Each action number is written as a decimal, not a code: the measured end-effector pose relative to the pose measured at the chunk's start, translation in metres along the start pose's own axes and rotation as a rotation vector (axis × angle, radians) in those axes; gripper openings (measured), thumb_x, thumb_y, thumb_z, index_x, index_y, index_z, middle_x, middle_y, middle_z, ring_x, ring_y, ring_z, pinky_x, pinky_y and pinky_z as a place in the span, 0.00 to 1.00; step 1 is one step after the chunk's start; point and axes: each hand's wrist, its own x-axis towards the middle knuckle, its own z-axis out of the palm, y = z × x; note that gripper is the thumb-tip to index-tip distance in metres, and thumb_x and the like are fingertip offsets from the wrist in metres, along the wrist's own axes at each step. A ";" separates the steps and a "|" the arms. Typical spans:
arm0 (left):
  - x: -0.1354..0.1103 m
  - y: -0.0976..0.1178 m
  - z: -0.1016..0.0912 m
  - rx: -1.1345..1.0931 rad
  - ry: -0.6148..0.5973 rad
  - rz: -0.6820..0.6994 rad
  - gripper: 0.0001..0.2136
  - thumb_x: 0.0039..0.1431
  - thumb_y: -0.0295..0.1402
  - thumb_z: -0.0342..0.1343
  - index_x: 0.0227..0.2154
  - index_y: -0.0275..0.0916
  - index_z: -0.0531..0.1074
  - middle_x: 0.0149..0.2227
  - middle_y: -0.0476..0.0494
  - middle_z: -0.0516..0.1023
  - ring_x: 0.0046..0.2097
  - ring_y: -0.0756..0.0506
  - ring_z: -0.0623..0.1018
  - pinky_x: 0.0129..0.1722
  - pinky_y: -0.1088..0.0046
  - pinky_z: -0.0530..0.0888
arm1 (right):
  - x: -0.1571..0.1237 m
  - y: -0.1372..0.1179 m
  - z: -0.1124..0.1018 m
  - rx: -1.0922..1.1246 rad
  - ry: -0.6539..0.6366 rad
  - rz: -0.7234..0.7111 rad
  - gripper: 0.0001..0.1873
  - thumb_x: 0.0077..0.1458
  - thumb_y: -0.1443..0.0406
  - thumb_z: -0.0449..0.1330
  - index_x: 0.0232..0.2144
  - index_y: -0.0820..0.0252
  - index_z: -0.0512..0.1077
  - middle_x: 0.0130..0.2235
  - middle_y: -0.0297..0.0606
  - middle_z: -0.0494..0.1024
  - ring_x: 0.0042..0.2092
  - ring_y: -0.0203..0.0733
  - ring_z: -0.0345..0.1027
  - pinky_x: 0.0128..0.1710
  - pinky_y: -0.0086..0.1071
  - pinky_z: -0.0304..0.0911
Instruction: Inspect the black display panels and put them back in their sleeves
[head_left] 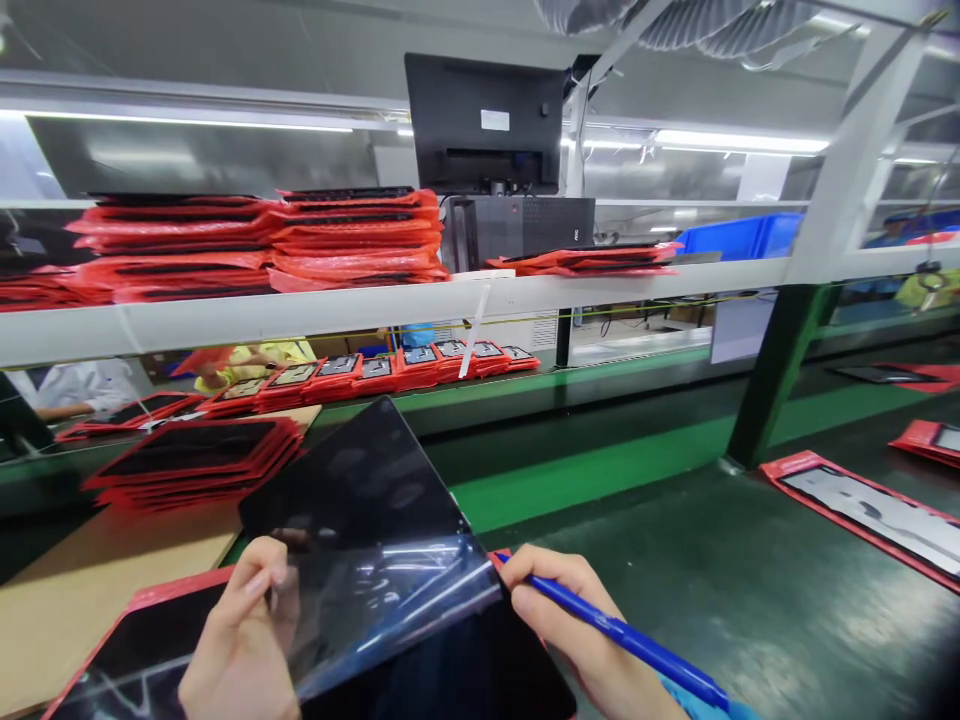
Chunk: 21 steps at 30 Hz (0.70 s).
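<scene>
A glossy black screen panel [352, 470] is tilted up in front of me. Clear plastic film [390, 590] is partly lifted off it and curls across its lower half. My left hand [244, 640] pinches the film's left edge between thumb and fingers. In my right hand [577, 630] is a blue pen [622, 635], its tip end close to the panel's right edge. The fingertips there meet the panel's edge, where a bit of red shows. Under the left hand lies another black panel [150, 650] on a red sleeve.
Black panels on red sleeves [195, 450] are stacked on a tan board [90, 580] at left. More red stacks [360, 240] fill the shelf, near a monitor [487, 125]. A green post [780, 380] rises at right, beside a sleeved panel [877, 505]. Co-workers' arms show behind.
</scene>
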 end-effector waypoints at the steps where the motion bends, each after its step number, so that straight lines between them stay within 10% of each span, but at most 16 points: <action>1: -0.003 0.000 0.002 -0.023 0.000 -0.031 0.10 0.35 0.36 0.59 0.18 0.40 0.64 0.26 0.52 0.64 0.34 0.50 0.63 0.32 0.80 0.64 | 0.001 0.001 0.000 -0.030 0.001 -0.003 0.15 0.46 0.50 0.66 0.33 0.51 0.79 0.40 0.38 0.76 0.42 0.48 0.66 0.46 0.40 0.59; 21: -0.002 -0.025 -0.013 0.001 -0.149 0.003 0.12 0.38 0.42 0.57 0.12 0.41 0.66 0.21 0.47 0.68 0.29 0.44 0.69 0.26 0.70 0.66 | 0.013 0.003 0.006 -0.054 -0.331 -0.180 0.32 0.42 0.63 0.70 0.51 0.52 0.67 0.40 0.36 0.80 0.42 0.50 0.74 0.44 0.40 0.69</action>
